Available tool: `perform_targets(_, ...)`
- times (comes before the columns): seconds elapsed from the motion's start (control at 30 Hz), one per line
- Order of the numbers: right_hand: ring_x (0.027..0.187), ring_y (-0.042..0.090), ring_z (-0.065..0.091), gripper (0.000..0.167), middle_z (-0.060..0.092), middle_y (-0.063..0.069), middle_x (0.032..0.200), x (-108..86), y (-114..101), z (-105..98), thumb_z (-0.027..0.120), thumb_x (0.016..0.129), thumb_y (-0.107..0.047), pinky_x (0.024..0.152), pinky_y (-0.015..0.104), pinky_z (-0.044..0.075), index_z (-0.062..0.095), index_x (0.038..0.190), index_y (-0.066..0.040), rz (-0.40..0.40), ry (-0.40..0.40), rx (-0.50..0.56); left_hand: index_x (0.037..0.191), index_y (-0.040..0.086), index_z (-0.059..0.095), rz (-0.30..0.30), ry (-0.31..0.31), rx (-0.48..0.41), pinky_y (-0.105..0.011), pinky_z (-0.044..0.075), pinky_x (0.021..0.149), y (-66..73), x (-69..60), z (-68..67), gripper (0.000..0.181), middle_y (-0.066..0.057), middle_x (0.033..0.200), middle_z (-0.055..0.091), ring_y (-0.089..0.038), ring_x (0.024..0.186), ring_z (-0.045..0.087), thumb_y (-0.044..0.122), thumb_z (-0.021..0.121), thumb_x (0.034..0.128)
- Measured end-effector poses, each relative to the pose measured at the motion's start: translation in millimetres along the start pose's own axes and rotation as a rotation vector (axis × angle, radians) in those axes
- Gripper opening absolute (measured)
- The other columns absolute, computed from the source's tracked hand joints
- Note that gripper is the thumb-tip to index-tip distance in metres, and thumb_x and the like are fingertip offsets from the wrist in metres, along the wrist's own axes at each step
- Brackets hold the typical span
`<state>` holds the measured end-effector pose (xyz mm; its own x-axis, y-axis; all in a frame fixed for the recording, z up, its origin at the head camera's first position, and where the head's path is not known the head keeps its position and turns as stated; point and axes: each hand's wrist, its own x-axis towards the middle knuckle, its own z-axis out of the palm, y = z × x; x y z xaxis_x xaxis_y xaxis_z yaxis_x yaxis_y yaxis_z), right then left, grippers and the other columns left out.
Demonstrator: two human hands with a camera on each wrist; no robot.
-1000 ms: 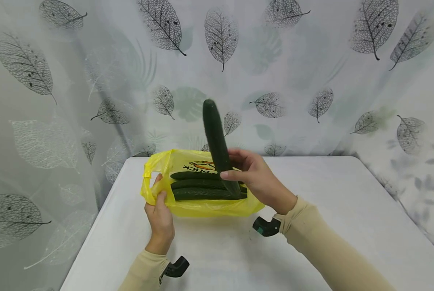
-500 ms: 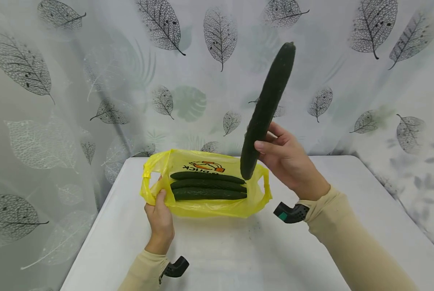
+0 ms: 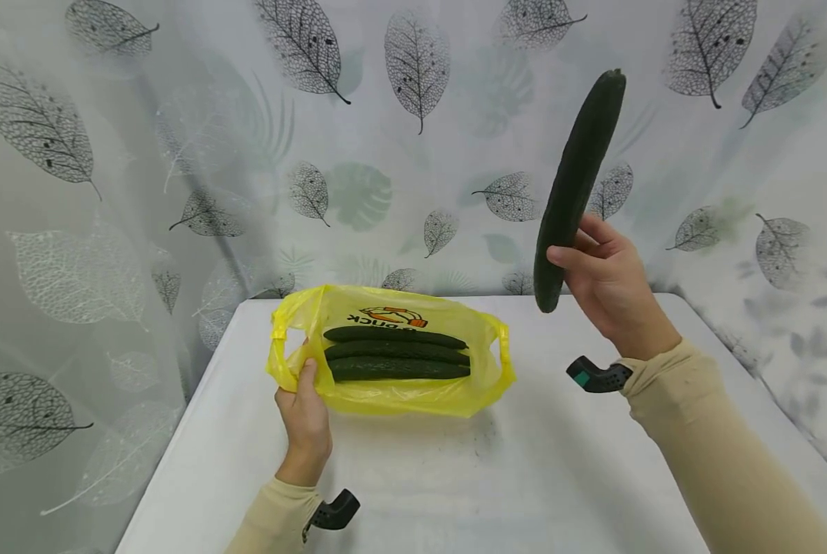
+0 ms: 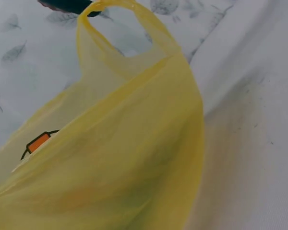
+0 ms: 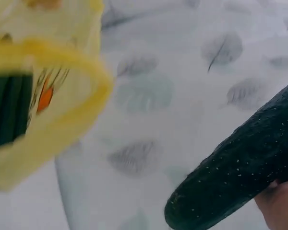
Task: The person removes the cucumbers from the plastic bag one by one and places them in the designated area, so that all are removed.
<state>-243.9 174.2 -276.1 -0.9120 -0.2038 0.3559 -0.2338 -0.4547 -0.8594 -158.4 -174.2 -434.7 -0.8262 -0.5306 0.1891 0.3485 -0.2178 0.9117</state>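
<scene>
Head view, nearest first: two beige sleeves (image 3: 271, 514) with angular black plastic wrist devices (image 3: 337, 509) reach over a white desk (image 3: 413, 492), where small dark specks (image 3: 484, 435) lie just in front of a thin yellow plastic carrier bag (image 3: 399, 398). The left hand (image 3: 305, 431) grips that bag by its edge beside the left handle, thumb on the near side. Inside the bag's open mouth, three long dark green cucumbers (image 3: 395, 351) lie side by side, crosswise. On the bag's far inner wall, black lettering (image 3: 370, 320) stands upside down; "DUCK" can be read, while the character before it is too unclear to tell. Next to it is an orange and black line drawing (image 3: 392, 316), partly visible.

Well apart from the bag, to its right, the right hand (image 3: 610, 285) holds a fourth dark green cucumber (image 3: 579, 192) between thumb and fingers near its lower end, raised and leaning right at the top; the right wrist view shows pale flecks on its skin. Behind everything hangs a whitish curtain (image 3: 247, 154) printed with grey and green leaves.
</scene>
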Motion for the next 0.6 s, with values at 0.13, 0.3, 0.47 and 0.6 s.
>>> perform_targets(0.13, 0.112, 0.025, 0.056, 0.046, 0.063, 0.009, 0.124, -3.7, 9, -28, 0.064, 0.093, 0.013, 0.094, 0.028, 0.051, 0.063, 0.136, -0.004, 0.036, 0.045, -0.135, 0.149, -0.002, 0.040, -0.016, -0.008, 0.021, -0.027, 0.036, 0.111, 0.4, -1.6, -1.0, 0.043, -0.011, 0.147, 0.048, -0.019, 0.134, 0.044, 0.014, 0.042, 0.1089)
perform_targets(0.3, 0.110, 0.022, 0.061, 0.050, 0.068, 0.007, 0.122, -11.1, 24, -59, 0.071, 0.090, 0.009, 0.093, 0.024, 0.051, 0.061, 0.138, -0.003, 0.076, 0.048, -0.331, 0.149, -0.001, 0.040, -0.020, -0.009, 0.029, -0.028, 0.036, 0.111, 1.0, -2.4, -1.9, 0.044, -0.011, 0.147, 0.048, -0.019, 0.135, 0.043, 0.015, 0.042, 0.1091)
perform_targets(0.47, 0.104, 0.016, 0.068, 0.054, 0.069, 0.001, 0.120, -19.2, 31, -81, 0.077, 0.086, 0.007, 0.088, 0.024, 0.054, 0.062, 0.137, -0.004, 0.107, 0.025, -0.547, 0.147, 0.000, 0.041, -0.015, -0.016, 0.040, -0.027, 0.038, 0.109, -0.6, -2.1, -3.5, 0.042, -0.011, 0.141, 0.050, -0.019, 0.130, 0.046, 0.020, 0.043, 0.1098)
perform_targets(0.6, 0.102, 0.011, 0.068, 0.053, 0.069, -0.004, 0.118, -25.7, 35, -98, 0.081, 0.085, -0.001, 0.084, 0.022, 0.055, 0.064, 0.135, -0.005, 0.116, 0.001, -0.761, 0.143, 0.000, 0.043, -0.010, -0.007, 0.053, -0.026, 0.041, 0.104, -1.7, -2.3, -4.3, 0.040, -0.014, 0.133, 0.053, -0.020, 0.121, 0.051, 0.024, 0.044, 0.1099)
